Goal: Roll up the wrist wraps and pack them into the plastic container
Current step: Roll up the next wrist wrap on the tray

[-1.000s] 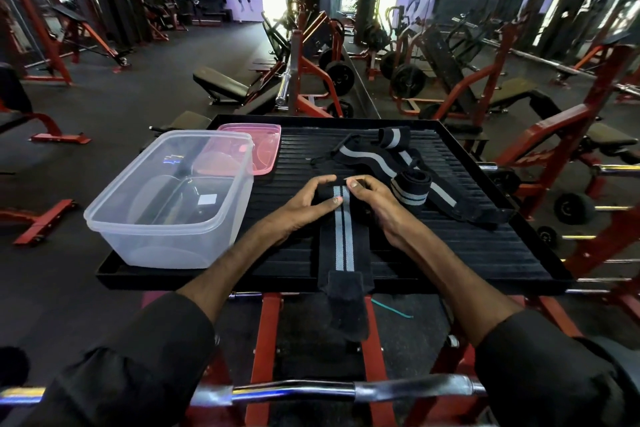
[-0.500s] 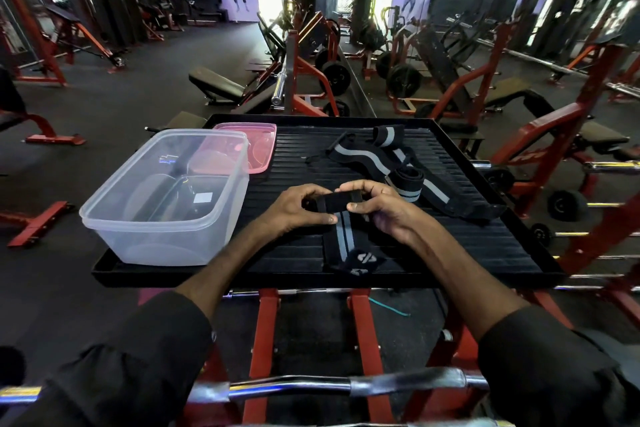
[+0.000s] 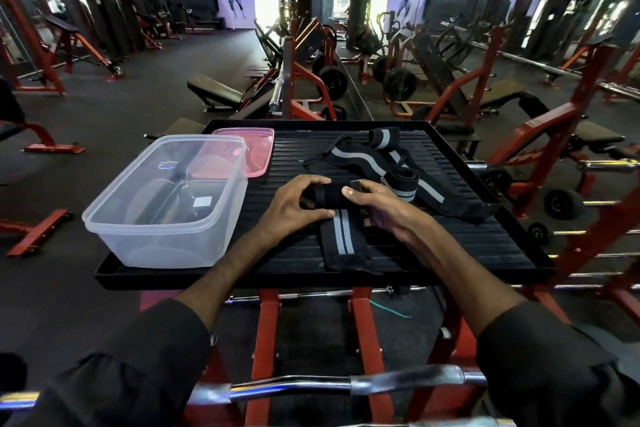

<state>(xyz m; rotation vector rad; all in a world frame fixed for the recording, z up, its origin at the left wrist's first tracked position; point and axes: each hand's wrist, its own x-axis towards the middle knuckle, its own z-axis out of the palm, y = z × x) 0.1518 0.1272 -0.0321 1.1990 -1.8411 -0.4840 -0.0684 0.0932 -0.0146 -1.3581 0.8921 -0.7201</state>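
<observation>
We see the left hand [image 3: 294, 208] and right hand [image 3: 377, 206] both gripping a half-rolled wrist wrap [image 3: 337, 218] on the table [image 3: 467, 246]; the plastic container [image 3: 166, 201] looks empty, perhaps.

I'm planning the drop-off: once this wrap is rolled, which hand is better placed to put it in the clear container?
Probably the left hand: the clear plastic container sits beside it, left of the half-rolled black grey-striped wrist wrap.

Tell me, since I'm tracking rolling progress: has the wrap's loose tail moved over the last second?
Yes. The tail hung over the tray's near edge before; now it lies wholly on the tray, drawn toward the hands.
</observation>
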